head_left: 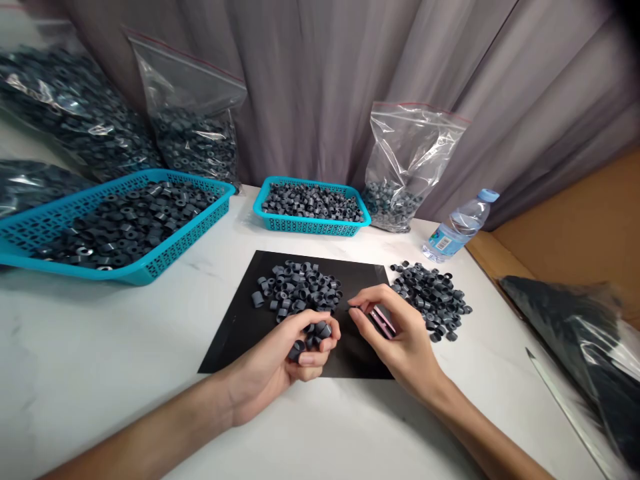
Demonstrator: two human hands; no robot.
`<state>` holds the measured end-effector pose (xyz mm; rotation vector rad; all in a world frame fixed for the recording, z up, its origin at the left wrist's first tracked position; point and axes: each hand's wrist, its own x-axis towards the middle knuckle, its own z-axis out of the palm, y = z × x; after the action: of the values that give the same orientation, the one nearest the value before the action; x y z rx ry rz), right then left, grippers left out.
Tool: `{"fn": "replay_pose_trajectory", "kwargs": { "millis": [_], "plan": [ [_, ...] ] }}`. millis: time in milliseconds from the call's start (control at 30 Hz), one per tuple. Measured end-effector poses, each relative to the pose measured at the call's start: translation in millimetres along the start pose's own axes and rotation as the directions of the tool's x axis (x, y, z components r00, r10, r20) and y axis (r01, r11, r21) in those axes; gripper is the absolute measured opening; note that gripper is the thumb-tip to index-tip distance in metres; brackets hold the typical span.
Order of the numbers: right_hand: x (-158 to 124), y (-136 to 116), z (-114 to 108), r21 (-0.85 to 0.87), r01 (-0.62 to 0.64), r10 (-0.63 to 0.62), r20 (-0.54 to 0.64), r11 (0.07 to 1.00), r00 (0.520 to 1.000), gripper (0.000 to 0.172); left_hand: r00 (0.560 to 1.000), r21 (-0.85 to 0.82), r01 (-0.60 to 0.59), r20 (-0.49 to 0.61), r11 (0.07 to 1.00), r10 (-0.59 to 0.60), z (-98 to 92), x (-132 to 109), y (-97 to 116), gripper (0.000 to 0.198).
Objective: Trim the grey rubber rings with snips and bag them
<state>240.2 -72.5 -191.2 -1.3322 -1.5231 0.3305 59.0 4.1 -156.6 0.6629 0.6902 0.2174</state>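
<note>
My left hand [290,357] is curled over the near edge of a black mat [240,333], holding several small dark grey ring-shaped parts [313,337] in its fingers. My right hand [400,340] rests beside it on the mat, fingers pinched round a small pink tool [384,321] whose tip points toward the left hand. A loose pile of the same grey rings [297,287] lies on the mat just beyond both hands. A second pile of rings [433,297] sits on the white table to the right of the mat.
A large teal basket [150,267] of rings stands at the left, a smaller teal basket [310,225] behind the mat. Clear zip bags of rings [405,167] lean on the curtain. A water bottle [457,227] lies at the right, near dark plastic bags [590,340].
</note>
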Motion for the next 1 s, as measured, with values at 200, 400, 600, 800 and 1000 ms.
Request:
{"fn": "replay_pose_trajectory", "kwargs": {
  "millis": [200, 400, 600, 800, 1000],
  "plan": [
    [-5.5, -22.0, 2.4, 0.064, 0.075, -0.084, 0.147, 0.995, 0.986, 0.022, 0.998, -0.016, -0.053, -0.039, 0.998, 0.053, -0.9, 2.3, -6.1, 0.028],
    [-7.9, -26.7, 5.7, 0.053, 0.194, -0.201, 0.253, 0.98, 0.946, 0.041, 0.997, -0.042, -0.075, -0.036, 0.996, 0.074, -4.1, 2.5, -14.1, 0.021],
    [-11.6, -24.6, 5.7, -0.05, 0.213, -0.198, 0.215, 0.976, 0.956, 0.038, 0.995, -0.003, -0.075, -0.072, 0.997, 0.074, 0.0, 1.7, -12.6, 0.022],
    [-10.2, -27.2, 4.0, -0.08, 0.168, -0.152, 0.181, 0.982, 0.972, 0.029, 0.99, 0.056, -0.111, -0.086, 0.992, 0.115, -2.1, 0.8, -9.8, 0.02],
    [-9.7, -27.1, 1.1, -0.051, 0.119, -0.116, 0.065, 0.992, 0.991, 0.027, 0.992, 0.142, -0.114, -0.043, 0.983, 0.121, -1.0, 1.6, -7.4, 0.028]
  ]
}}
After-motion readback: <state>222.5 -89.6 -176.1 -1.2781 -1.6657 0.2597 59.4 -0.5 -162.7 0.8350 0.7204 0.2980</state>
